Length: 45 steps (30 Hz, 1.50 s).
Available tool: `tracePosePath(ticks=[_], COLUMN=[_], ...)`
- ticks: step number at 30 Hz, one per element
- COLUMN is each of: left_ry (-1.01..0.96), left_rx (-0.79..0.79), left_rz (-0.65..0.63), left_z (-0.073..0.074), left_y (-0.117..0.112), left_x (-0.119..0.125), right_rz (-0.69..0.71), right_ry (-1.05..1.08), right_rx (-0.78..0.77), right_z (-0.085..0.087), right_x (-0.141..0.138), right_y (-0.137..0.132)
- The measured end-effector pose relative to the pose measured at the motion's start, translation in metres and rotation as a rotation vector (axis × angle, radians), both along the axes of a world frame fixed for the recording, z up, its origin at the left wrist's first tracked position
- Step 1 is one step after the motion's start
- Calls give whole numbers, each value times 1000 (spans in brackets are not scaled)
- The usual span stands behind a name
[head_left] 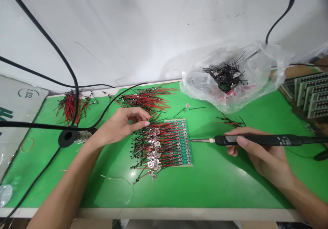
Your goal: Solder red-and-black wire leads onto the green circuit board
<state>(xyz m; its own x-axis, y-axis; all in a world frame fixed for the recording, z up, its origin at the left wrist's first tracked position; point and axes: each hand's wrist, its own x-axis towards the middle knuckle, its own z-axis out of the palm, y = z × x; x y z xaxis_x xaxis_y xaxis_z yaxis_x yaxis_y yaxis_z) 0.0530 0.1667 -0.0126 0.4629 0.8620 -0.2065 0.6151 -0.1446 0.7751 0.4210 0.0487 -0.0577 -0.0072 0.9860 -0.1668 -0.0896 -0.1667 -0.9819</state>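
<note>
My right hand (261, 150) is wrapped round a black soldering iron (256, 140), whose metal tip points left, close to the right edge of a green circuit board (188, 143). Rows of red and black wires (166, 145) run out from the board to the left, with small silver metal pieces (155, 143) among them. At the far left corner of these wires, my left hand (130, 121) has thumb and forefinger pinched on a thin wire (151, 119). Its other fingers are curled and partly hidden.
Red wire bundles (146, 99) lie behind the board, with another pile (69, 108) at left. A clear plastic bag (230, 82) holds black wires. A solder spool (69, 137) stands left near black cables (46, 125). Stacked circuit boards (312, 96) stand at far right.
</note>
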Motion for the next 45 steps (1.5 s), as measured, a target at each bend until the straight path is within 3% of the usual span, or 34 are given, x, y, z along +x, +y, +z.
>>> tracePosePath(ticks=[5, 15, 24, 27, 30, 35, 37, 45], left_ry=[21, -128, -212, -321, -380, -439, -454, -537], left_rx=[32, 128, 112, 96, 76, 18, -26, -99], left_rz=[6, 237, 314, 340, 261, 98, 36, -119], left_z=[0, 8, 14, 20, 31, 56, 61, 50], left_y=[0, -7, -11, -13, -16, -23, -22, -11], left_x=[-2, -8, 0, 15, 41, 93, 110, 148], right_rz=[-33, -27, 9, 3, 30, 249, 314, 325], right_ry=[19, -5, 27, 87, 195, 292, 281, 278], right_rx=[-26, -5, 30, 29, -28, -234, -237, -190], right_z=[3, 3, -3, 5, 17, 28, 28, 16], right_x=[-2, -2, 2, -2, -6, -16, -22, -27], right_y=[0, 0, -1, 0, 4, 17, 24, 28])
